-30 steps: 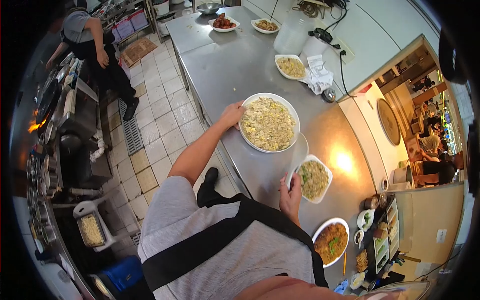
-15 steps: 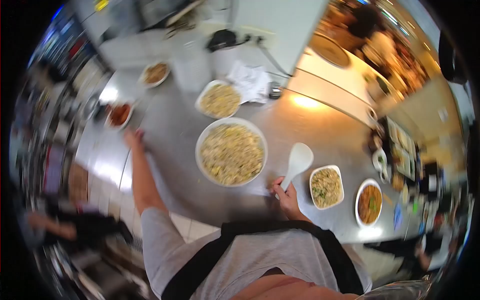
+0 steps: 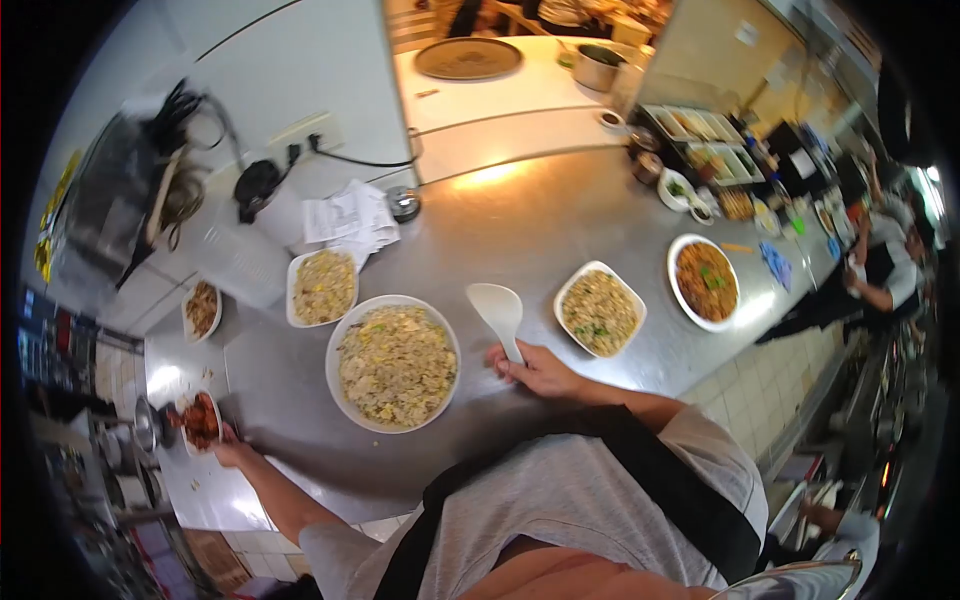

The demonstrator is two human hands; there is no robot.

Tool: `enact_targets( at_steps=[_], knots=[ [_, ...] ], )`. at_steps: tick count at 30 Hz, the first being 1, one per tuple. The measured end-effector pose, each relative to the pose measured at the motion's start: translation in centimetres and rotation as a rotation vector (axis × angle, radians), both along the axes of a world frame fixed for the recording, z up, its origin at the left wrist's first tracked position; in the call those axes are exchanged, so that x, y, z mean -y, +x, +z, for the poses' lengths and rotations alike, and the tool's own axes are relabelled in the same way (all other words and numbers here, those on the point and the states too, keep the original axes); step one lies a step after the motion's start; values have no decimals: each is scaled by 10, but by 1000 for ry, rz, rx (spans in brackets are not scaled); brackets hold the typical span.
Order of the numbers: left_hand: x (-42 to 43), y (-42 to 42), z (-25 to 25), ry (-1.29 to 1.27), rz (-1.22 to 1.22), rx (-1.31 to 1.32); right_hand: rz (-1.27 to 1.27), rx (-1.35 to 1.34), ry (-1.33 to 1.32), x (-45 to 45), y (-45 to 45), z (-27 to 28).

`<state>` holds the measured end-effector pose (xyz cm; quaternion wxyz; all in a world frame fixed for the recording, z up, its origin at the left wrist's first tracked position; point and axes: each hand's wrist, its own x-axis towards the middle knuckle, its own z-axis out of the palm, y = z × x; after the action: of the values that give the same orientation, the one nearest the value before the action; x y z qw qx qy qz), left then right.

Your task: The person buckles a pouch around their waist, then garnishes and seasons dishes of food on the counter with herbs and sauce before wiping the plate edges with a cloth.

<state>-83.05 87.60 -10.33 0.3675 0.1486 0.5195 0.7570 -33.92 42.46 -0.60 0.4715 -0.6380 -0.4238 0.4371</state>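
Observation:
My left hand (image 3: 232,450) reaches to the left side of the steel counter and has its fingers closed at the rim of a small white dish (image 3: 215,413) with reddish-brown pieces of food. In my right hand (image 3: 538,370) is a white rice paddle (image 3: 498,308), gripped by its handle with the blade up. Between the hands stands a large round white bowl (image 3: 334,388) filled with fried rice. Right of the paddle is a squarish white bowl (image 3: 637,322) of fried rice topped with green bits.
Another rice bowl (image 3: 298,312) and a small dish (image 3: 188,328) stand at the back left. Papers (image 3: 350,218) and a metal bell (image 3: 403,204) lie by the wall. At right are an oval dish (image 3: 672,285), a blue cloth (image 3: 775,265) and condiment trays (image 3: 700,125). Co-workers (image 3: 885,265) stand farther right.
The view has turned to the right, so the counter items appear shifted left. My left hand has come up to the rim of the small dish. The paddle stays in my right hand.

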Motion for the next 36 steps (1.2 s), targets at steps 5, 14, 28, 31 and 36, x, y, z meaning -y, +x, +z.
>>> enact_targets(
  at_steps=[5, 14, 28, 31, 36],
  knots=[
    [92, -13, -2, -14, -132, -20, -529, 462, 151, 76, 113, 53],
    [338, 86, 41, -47, -355, -135, -1252, 1223, -298, 313, 437, 110],
    [612, 359, 72, 0, -535, 98, -856, 1378, -937, 429, 770, 107],
    [639, 404, 87, -83, -619, 73, -782, 1397, -844, 441, 793, 97],
    [657, 472, 105, -164, -746, -82, -823, 1478, -196, 472, 810, 108]
  ],
)
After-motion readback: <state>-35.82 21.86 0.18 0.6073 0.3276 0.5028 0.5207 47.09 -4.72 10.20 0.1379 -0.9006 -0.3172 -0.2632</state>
